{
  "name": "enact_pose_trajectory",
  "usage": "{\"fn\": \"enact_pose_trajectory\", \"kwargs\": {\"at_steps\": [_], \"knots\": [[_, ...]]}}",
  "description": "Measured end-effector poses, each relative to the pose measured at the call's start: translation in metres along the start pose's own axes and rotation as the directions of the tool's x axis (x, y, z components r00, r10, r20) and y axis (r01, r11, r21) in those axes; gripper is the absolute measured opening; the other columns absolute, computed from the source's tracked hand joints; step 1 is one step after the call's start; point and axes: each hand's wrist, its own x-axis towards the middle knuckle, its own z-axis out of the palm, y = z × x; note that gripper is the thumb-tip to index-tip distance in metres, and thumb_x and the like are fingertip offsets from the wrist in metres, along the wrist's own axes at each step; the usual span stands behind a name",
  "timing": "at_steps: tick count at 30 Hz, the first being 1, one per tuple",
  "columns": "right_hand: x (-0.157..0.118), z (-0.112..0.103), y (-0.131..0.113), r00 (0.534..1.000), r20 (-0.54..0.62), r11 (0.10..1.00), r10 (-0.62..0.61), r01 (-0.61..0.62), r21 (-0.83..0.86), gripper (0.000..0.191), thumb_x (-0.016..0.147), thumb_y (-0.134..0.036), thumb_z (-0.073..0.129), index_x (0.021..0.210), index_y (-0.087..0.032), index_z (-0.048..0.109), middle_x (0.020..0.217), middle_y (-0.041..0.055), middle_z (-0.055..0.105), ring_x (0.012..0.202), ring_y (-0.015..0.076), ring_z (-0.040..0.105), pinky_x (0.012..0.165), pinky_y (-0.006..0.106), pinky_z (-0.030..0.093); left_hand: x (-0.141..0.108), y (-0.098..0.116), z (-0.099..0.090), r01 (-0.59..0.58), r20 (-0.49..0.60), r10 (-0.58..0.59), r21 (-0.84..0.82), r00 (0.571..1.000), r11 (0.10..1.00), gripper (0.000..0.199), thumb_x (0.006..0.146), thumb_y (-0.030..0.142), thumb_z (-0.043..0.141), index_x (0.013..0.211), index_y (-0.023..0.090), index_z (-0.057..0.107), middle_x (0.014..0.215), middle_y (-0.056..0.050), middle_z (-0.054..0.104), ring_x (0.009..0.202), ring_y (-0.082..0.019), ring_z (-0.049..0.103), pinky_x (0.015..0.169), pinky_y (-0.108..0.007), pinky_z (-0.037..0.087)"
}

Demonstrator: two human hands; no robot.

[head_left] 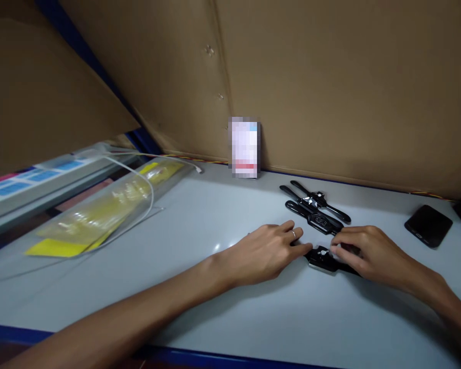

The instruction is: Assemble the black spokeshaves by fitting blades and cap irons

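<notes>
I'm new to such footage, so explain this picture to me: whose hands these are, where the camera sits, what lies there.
No machine shows here: one person works with a bare left hand and right hand. The single picture comes from a camera worn on that person's head, looking forward and down. Both hands are at the nearest black spokeshave, the left by one handle, the right over the other; how firmly either grips is hard to tell. Three more spokeshaves lie just behind it on the pale table. A black smartphone lies to the right; to the left are a white cable and clear plastic packaging.
</notes>
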Motion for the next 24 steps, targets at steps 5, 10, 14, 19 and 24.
{"fn": "enact_pose_trajectory", "kwargs": {"at_steps": [5, 10, 14, 19, 24], "knots": [[-0.005, -0.015, -0.004, 0.978, 0.208, 0.998, 0.025, -0.037, 0.053, 0.016, 0.084, -0.021, 0.065, 0.099, -0.025, 0.069, 0.074, -0.0025, 0.065, 0.064, 0.0153, 0.056, 0.059, 0.027, 0.034, -0.001, -0.001, 0.002, -0.012, 0.005, 0.012, -0.013, 1.0, 1.0, 0.042, 0.088, 0.003, 0.056, 0.126, 0.02, 0.06, 0.095, -0.006, 0.064, 0.086, -0.021, 0.054, 0.062, -0.031, 0.041], [-0.004, -0.014, -0.013, 0.972, 0.234, 0.998, 0.029, -0.043, 0.053, 0.015, 0.077, -0.01, 0.063, 0.076, -0.022, 0.054, 0.067, -0.0039, 0.056, 0.061, 0.014, 0.048, 0.057, 0.028, 0.03, -0.001, -0.001, 0.0, 0.0, 0.034, 0.001, -0.01, 0.999, 1.0, 0.043, 0.086, 0.002, 0.057, 0.126, 0.019, 0.06, 0.096, -0.006, 0.064, 0.087, -0.022, 0.055, 0.062, -0.031, 0.042], [-0.002, -0.014, -0.012, 0.974, 0.226, 0.996, -0.003, -0.017, 0.084, 0.021, 0.076, -0.006, 0.062, 0.072, -0.022, 0.048, 0.069, -0.0041, 0.055, 0.063, 0.0136, 0.047, 0.06, 0.028, 0.031, -0.001, 0.0, -0.001, -0.003, 0.024, 0.003, -0.017, 1.0, 1.0, 0.041, 0.087, 0.002, 0.057, 0.124, 0.019, 0.061, 0.094, -0.005, 0.063, 0.086, -0.022, 0.055, 0.062, -0.031, 0.043], [-0.003, -0.013, -0.009, 0.975, 0.222, 0.997, -0.007, -0.012, 0.082, 0.019, 0.076, -0.007, 0.063, 0.074, -0.022, 0.051, 0.069, -0.0041, 0.056, 0.063, 0.0141, 0.048, 0.059, 0.027, 0.031, -0.001, 0.0, -0.002, -0.02, 0.01, 0.02, -0.013, 1.0, 1.0, 0.047, 0.086, 0.001, 0.055, 0.131, 0.016, 0.056, 0.095, -0.006, 0.065, 0.086, -0.021, 0.056, 0.063, -0.031, 0.044], [-0.003, -0.014, -0.01, 0.971, 0.239, 0.998, 0.027, -0.042, 0.057, 0.017, 0.076, -0.007, 0.063, 0.077, -0.022, 0.054, 0.069, -0.0036, 0.057, 0.063, 0.0145, 0.049, 0.059, 0.028, 0.03, 0.0, 0.0, -0.001, -0.011, 0.034, 0.011, -0.007, 0.999, 1.0, 0.046, 0.087, 0.003, 0.057, 0.131, 0.018, 0.057, 0.096, -0.005, 0.065, 0.088, -0.022, 0.057, 0.063, -0.032, 0.044]]}}
